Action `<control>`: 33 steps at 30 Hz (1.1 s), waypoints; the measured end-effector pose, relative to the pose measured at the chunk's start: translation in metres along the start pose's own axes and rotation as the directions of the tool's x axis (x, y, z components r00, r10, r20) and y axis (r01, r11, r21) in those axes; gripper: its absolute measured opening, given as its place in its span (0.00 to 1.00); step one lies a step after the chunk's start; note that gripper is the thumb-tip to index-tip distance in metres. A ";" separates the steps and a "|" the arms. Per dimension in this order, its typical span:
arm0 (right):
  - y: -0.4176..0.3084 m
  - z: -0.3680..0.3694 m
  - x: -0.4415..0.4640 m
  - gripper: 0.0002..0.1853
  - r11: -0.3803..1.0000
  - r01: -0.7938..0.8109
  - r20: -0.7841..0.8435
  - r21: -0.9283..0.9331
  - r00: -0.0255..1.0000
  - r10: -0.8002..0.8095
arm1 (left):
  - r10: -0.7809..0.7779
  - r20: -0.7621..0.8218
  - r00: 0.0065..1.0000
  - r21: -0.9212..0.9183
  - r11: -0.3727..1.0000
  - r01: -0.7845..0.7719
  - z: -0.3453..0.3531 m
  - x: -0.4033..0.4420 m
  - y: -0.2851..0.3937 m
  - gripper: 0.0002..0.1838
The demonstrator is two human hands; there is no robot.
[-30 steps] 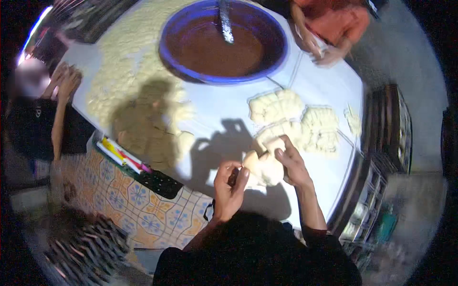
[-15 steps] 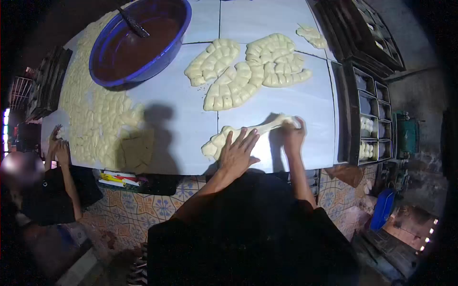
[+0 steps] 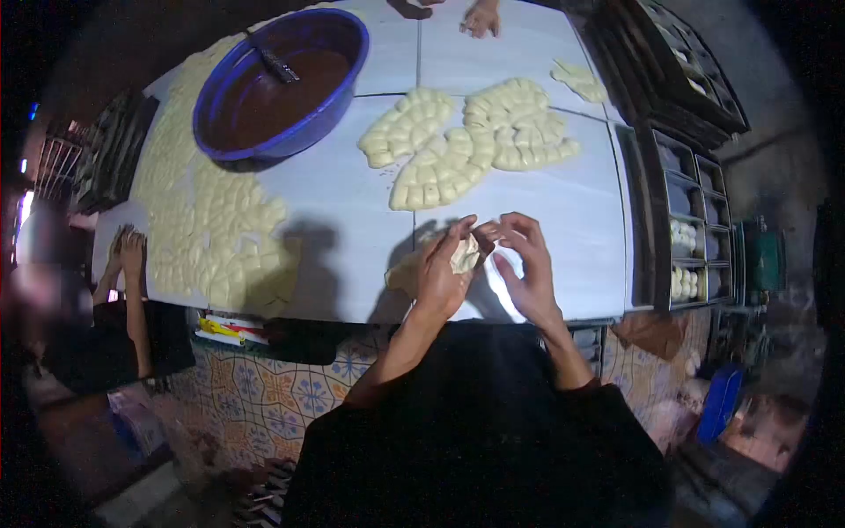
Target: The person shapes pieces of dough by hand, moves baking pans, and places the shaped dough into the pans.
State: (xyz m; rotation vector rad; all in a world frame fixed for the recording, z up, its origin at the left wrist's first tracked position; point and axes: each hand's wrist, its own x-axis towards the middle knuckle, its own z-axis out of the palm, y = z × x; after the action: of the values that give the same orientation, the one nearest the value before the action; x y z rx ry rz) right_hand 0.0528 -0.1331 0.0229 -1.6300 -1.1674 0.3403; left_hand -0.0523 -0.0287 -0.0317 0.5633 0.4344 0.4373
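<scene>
My left hand (image 3: pixel 443 275) is raised a little over the near side of the table, its palm turned inward and a pale lump of dough (image 3: pixel 465 255) held in it. Close on the right is my right hand (image 3: pixel 528 275), fingers curved and apart, with the fingertips beside the lump. Something dark shows between the hands; whether it is filling or shadow I cannot make out. More dough (image 3: pixel 403 277) lies on the table, partly hidden behind my left hand. Farther back, several joined rows of scored dough pieces (image 3: pixel 440 172) rest on the white tabletop (image 3: pixel 563 229).
A blue basin (image 3: pixel 352 88) of brown mixture, with a utensil (image 3: pixel 280 66) in it, stands at the back left. Many dough pieces (image 3: pixel 220 211) cover the table's left. Divided trays (image 3: pixel 695 220) line the right side. Other people's hands (image 3: pixel 481 18) (image 3: pixel 130 251) are at the far and left edges.
My hands have come up and together from stretching a dough strip along the table; the left now holds a lump. Another person's hands have appeared at the far edge. The view has shifted slightly.
</scene>
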 end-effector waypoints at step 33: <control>0.042 0.060 0.077 0.59 0.570 -0.383 0.384 0.726 0.915 0.127 | 0.607 0.011 0.794 0.999 -0.035 0.013 -0.110 0.188 0.319 0.44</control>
State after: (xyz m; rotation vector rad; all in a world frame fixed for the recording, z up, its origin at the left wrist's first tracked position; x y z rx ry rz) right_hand 0.0693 -0.0346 -0.0132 -0.9357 -0.7702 1.1628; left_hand -0.0396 0.3538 0.0223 2.1145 1.1298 0.6954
